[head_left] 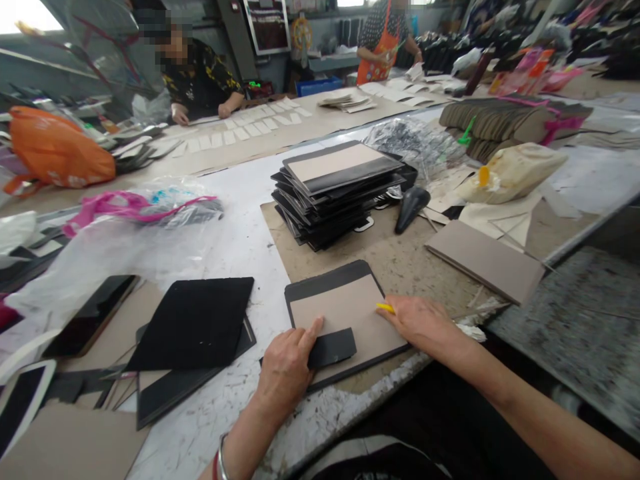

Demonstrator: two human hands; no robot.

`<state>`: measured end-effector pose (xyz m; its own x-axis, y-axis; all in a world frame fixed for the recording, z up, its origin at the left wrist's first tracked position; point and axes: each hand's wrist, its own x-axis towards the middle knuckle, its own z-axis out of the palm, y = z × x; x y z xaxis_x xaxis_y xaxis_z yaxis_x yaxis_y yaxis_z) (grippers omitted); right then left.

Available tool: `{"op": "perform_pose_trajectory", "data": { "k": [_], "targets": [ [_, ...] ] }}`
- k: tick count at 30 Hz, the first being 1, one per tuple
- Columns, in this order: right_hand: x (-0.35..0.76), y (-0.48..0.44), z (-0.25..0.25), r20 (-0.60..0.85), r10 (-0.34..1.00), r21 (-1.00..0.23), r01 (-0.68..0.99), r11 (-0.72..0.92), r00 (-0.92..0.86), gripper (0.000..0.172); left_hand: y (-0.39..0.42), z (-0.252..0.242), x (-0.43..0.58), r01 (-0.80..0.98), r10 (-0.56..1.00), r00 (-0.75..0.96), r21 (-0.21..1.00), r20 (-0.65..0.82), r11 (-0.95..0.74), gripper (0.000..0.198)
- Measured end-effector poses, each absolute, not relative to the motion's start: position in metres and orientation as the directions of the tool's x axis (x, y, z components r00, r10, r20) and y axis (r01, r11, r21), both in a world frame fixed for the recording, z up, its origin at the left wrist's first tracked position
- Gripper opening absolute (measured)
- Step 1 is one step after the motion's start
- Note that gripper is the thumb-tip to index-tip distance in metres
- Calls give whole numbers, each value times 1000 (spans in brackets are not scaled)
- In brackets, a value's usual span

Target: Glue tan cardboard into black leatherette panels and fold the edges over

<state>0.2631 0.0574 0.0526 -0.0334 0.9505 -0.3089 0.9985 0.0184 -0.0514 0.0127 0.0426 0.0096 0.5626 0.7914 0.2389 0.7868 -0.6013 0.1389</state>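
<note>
A beige panel with black borders (pixel 333 303) lies flat at the table's front edge. Over its lower left part is a small black strip (pixel 340 347), whose left end is hidden under my left hand (pixel 287 360). The fingers of that hand are curled around this end, one fingertip resting on the beige surface. At the panel's right edge my right hand (pixel 417 321) is closed round a thin yellow tool (pixel 385 307); only its short tip shows, so its kind is unclear. Just beyond stands an uneven stack of similar black-and-beige panels (pixel 340 193).
Left of the panel lie black sheets (pixel 195 323) and a phone (pixel 93 313). Beige boards (pixel 485 260), a black pointed object (pixel 412 208) and a yellowish plastic jug (pixel 517 173) are on the right. Two co-workers stand across the tables, near an orange bag (pixel 60 150) and laid-out pale pieces.
</note>
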Motion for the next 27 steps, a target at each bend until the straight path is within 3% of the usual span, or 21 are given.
{"op": "perform_pose_trajectory", "data": {
  "k": [19, 27],
  "targets": [
    [264, 63, 70, -377, 914, -135, 985, 104, -148, 34, 42, 5, 11, 705, 700, 562, 187, 441, -684, 61],
    [268, 64, 67, -399, 897, -188, 974, 125, -192, 27, 40, 2, 6, 699, 713, 548, 230, 437, -678, 74]
  ]
}}
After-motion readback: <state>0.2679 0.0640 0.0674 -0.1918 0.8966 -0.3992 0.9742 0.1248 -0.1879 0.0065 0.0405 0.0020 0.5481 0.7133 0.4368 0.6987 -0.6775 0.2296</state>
